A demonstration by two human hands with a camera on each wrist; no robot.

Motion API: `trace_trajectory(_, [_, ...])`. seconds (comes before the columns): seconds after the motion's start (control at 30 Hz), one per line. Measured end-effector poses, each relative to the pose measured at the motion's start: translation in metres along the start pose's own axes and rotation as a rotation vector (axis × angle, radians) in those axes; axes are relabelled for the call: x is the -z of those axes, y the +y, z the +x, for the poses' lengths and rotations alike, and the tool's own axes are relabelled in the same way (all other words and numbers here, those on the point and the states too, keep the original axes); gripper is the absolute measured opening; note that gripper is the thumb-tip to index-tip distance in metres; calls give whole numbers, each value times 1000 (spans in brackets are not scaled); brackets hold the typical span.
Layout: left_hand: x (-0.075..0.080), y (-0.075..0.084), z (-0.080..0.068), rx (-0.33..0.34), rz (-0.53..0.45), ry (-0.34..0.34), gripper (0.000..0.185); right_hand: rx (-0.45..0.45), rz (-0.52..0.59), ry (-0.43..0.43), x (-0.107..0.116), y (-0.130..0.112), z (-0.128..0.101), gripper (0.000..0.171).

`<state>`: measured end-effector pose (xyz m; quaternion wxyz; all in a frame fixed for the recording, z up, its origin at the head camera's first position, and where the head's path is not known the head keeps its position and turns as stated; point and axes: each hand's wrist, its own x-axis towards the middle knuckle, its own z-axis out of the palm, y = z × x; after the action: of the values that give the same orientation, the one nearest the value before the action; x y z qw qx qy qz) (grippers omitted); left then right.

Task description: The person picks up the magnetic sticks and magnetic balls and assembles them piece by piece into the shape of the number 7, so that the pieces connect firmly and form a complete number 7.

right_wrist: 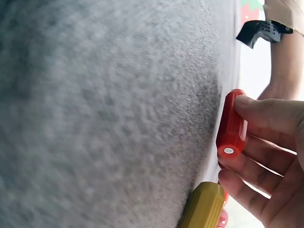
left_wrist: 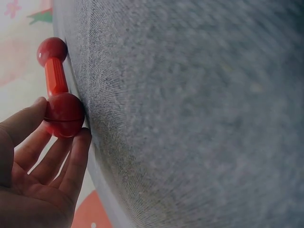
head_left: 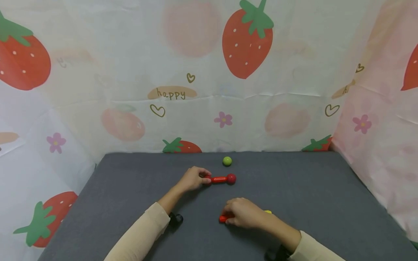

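Observation:
Toward the back of the grey table, my left hand (head_left: 192, 178) grips one end of a red dumbbell-shaped toy (head_left: 219, 179), a ribbed bar with a ball at each end. The left wrist view shows my thumb and fingers around the near red ball (left_wrist: 65, 114); the far ball (left_wrist: 52, 51) is free. Nearer the front, my right hand (head_left: 243, 213) pinches a short red ribbed stick (right_wrist: 232, 126) with a white dot in its end. A yellow ribbed stick (right_wrist: 205, 204) lies beside that hand, mostly hidden by it in the head view.
A small green ball (head_left: 227, 161) sits near the table's back edge, beyond the red toy. Fabric printed with strawberries (head_left: 247, 43) hangs behind and at both sides of the grey tabletop (head_left: 310, 185). Black wrist devices (head_left: 177, 218) show under the cream sleeves (head_left: 140, 232).

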<state>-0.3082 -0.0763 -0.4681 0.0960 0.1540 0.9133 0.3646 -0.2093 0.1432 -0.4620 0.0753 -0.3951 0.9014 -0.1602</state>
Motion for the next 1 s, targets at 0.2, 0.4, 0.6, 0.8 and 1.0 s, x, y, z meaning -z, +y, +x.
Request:
trace_trajectory(0.2, [-2,3,3,-2,-2,-3,25,9,-17,-12,5,-1,-2,13])
trace_trajectory(0.4, [-4,5,5,-10,4,-16,26,-1,-7,-53,6,-1,-2,13])
trace_trajectory(0.6, [-7,7,8,-24,0,-32,26,-14,8,-108,5,0,-3,12])
trace_trajectory(0.8, [-8,10,9,-18,-4,-26,26,21,27,-117,5,-3,-7,11])
trace_trajectory(1.0, [-9,10,10,-24,6,-30,26,16,81,-97,10,0,-9,11])
